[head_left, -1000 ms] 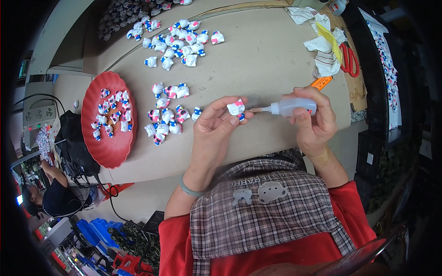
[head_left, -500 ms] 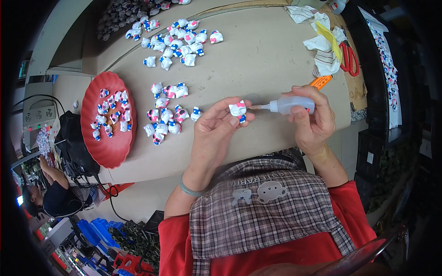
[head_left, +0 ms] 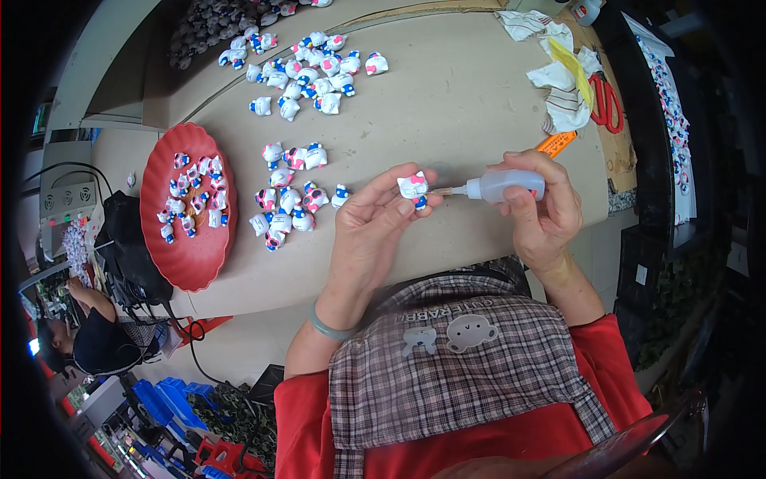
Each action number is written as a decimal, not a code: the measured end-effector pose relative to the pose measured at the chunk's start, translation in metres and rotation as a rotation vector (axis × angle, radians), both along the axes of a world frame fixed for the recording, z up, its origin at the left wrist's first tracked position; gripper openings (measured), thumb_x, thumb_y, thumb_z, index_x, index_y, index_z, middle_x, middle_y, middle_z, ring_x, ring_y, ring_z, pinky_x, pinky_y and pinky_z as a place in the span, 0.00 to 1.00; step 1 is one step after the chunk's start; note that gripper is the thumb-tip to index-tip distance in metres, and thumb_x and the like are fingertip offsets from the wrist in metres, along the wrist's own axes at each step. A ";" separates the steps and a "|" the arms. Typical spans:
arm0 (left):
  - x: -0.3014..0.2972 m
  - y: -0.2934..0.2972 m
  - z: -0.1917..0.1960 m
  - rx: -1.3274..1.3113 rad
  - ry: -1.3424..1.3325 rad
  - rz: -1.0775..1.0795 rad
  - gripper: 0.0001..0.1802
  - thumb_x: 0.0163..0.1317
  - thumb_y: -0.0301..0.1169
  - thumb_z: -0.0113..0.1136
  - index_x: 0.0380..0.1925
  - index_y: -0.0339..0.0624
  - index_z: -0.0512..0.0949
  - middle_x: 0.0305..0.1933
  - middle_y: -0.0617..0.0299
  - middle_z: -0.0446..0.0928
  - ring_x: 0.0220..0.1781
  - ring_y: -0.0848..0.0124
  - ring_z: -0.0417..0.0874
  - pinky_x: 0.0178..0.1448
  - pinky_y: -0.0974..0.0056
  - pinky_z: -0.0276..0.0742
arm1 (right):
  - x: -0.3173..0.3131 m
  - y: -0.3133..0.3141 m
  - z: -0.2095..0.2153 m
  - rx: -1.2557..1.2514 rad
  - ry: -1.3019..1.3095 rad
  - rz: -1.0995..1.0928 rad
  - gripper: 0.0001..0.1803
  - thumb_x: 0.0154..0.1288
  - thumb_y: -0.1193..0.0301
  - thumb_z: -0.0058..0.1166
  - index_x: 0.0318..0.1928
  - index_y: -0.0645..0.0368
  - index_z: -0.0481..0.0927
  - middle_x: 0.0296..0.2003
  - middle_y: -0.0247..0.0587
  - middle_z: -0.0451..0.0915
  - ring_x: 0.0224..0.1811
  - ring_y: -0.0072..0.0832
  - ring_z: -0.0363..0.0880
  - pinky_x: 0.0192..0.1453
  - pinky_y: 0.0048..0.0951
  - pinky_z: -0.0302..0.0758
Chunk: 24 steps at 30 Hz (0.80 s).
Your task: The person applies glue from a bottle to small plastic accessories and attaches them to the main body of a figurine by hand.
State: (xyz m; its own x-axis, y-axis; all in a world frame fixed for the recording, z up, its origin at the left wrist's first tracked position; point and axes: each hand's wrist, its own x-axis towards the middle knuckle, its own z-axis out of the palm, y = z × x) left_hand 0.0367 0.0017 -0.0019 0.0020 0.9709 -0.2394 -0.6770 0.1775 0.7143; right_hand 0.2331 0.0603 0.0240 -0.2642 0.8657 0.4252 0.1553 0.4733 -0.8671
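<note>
Pinching a tiny white cat toy with a pink bow (head_left: 412, 187), the left hand (head_left: 375, 227) holds it above the table. The right hand (head_left: 542, 211) grips a soft clear glue bottle (head_left: 504, 186), tip touching. Squeezing too hard could spill glue onto fingers.

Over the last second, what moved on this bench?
Very little. The left hand turned the small white figurine slightly at its fingertips and edged it toward the nozzle. The right hand kept its grip on the clear squeeze bottle, tip at the figurine throughout. Nothing was picked up or let go. The loose figurines and the red tray did not move.
</note>
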 end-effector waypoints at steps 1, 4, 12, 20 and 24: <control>0.001 0.000 0.001 0.006 -0.002 -0.007 0.21 0.61 0.18 0.53 0.56 0.33 0.70 0.55 0.40 0.74 0.50 0.59 0.81 0.55 0.61 0.79 | 0.000 -0.001 0.001 0.007 -0.001 -0.002 0.16 0.64 0.69 0.57 0.47 0.67 0.74 0.34 0.46 0.80 0.32 0.29 0.82 0.35 0.23 0.77; -0.001 0.003 0.000 0.018 0.002 -0.015 0.22 0.61 0.18 0.53 0.57 0.33 0.70 0.55 0.40 0.74 0.50 0.59 0.81 0.55 0.61 0.79 | -0.003 0.003 0.000 -0.023 0.043 -0.001 0.16 0.64 0.69 0.57 0.47 0.68 0.74 0.34 0.47 0.80 0.32 0.27 0.82 0.34 0.23 0.77; -0.004 0.004 0.004 0.035 0.040 -0.011 0.21 0.61 0.19 0.55 0.57 0.33 0.70 0.55 0.43 0.75 0.50 0.60 0.81 0.54 0.61 0.79 | -0.001 0.018 0.001 -0.475 0.512 0.099 0.15 0.64 0.76 0.55 0.49 0.64 0.70 0.37 0.44 0.80 0.32 0.24 0.80 0.32 0.20 0.76; -0.004 -0.001 -0.001 0.013 0.065 0.014 0.20 0.62 0.21 0.55 0.56 0.32 0.71 0.53 0.50 0.76 0.50 0.61 0.81 0.53 0.62 0.77 | -0.009 0.060 0.007 -0.715 0.273 0.234 0.16 0.57 0.80 0.58 0.44 0.60 0.68 0.34 0.36 0.75 0.36 0.24 0.79 0.40 0.24 0.77; -0.005 0.001 0.004 0.017 0.044 -0.002 0.20 0.62 0.20 0.54 0.55 0.32 0.70 0.53 0.49 0.76 0.50 0.61 0.81 0.53 0.63 0.77 | -0.023 0.099 0.009 -0.665 0.277 0.237 0.08 0.58 0.81 0.57 0.38 0.62 0.74 0.36 0.37 0.77 0.36 0.21 0.78 0.39 0.24 0.77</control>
